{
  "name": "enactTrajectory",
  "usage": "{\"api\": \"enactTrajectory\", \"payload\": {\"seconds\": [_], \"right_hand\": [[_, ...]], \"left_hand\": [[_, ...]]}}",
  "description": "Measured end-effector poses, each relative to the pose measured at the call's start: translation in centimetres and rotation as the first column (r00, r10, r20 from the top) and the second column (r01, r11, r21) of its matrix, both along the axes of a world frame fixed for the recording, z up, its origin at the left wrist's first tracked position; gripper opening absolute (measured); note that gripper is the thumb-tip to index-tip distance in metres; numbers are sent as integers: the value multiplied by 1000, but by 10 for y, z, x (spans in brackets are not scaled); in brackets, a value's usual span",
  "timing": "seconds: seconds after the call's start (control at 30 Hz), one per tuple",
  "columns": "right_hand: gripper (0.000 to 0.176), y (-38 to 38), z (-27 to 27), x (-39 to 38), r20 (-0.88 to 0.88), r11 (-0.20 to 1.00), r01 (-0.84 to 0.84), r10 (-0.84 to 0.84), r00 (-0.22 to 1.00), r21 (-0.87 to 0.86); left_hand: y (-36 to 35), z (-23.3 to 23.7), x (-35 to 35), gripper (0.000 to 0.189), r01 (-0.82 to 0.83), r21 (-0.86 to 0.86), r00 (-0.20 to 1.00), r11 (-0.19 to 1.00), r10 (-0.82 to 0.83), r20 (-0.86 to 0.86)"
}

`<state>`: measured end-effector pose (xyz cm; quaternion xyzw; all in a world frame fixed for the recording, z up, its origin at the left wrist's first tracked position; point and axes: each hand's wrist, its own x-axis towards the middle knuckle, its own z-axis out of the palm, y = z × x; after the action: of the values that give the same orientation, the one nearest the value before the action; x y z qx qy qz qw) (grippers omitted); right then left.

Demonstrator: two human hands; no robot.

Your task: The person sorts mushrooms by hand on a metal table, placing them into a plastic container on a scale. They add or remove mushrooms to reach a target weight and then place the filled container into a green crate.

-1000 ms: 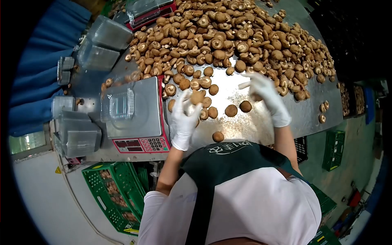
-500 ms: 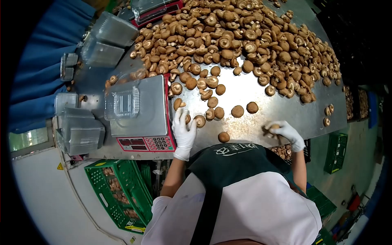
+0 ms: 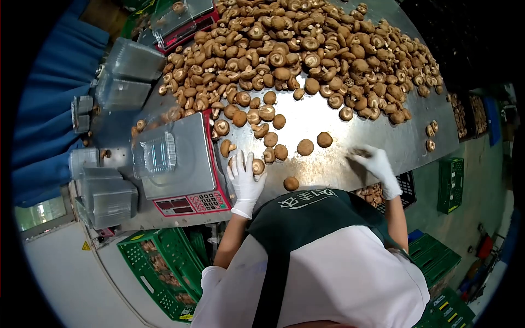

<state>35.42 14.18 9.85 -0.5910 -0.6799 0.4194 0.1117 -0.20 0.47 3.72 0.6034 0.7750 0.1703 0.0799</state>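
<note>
Over mushrooms beside the scale's right edge, my left hand (image 3: 246, 183), in a white glove, has its fingers apart. One mushroom (image 3: 257, 166), underside up, lies between its index finger and thumb; another shows partly at its fingertips. My right hand (image 3: 378, 165), also gloved, is over the metal table (image 3: 328, 175) at the right, its fingers closed on a brown mushroom (image 3: 359, 152), slightly blurred. Between the hands, single mushrooms (image 3: 305, 147) lie cap up, one of them (image 3: 291, 183) near the apron. The scale (image 3: 180, 158) bears a clear plastic tray (image 3: 159, 153).
A large mushroom heap (image 3: 306, 49) covers the table's far side. Stacked clear trays (image 3: 109, 197) stand left of the scale. A second scale (image 3: 186, 24) is at the upper left. Green crates (image 3: 158, 268) stand below the table's near edge, with another crate (image 3: 450, 186) at the right.
The view has shifted slightly. My left hand has moved over the mushrooms, its thumb lower beside the underside-up one. My right hand has moved a little away from my body and turned.
</note>
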Motion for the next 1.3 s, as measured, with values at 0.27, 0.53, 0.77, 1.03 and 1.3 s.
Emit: {"api": "enactTrajectory", "payload": {"seconds": [0.27,0.53,0.77,1.03,1.3], "right_hand": [[62,-2,-46,-153,186,758,-506,474,861,412],[46,14,-37,-171,-17,797,-555,575,818,240],[27,38,-15,-184,-82,926,-322,343,936,196],[26,55,-47,-236,89,656,-574,618,782,490],[32,81,-32,-207,-499,986,-118,43,866,-120]], "left_hand": [[29,-2,-1,85,58,36,992,998,-53,-119],[35,-7,6,62,245,62,968,967,-241,-66],[16,3,-8,59,85,328,978,941,-142,154],[11,13,-20,56,-67,367,968,928,-29,248],[14,3,-16,49,-119,354,961,928,18,274]]}}
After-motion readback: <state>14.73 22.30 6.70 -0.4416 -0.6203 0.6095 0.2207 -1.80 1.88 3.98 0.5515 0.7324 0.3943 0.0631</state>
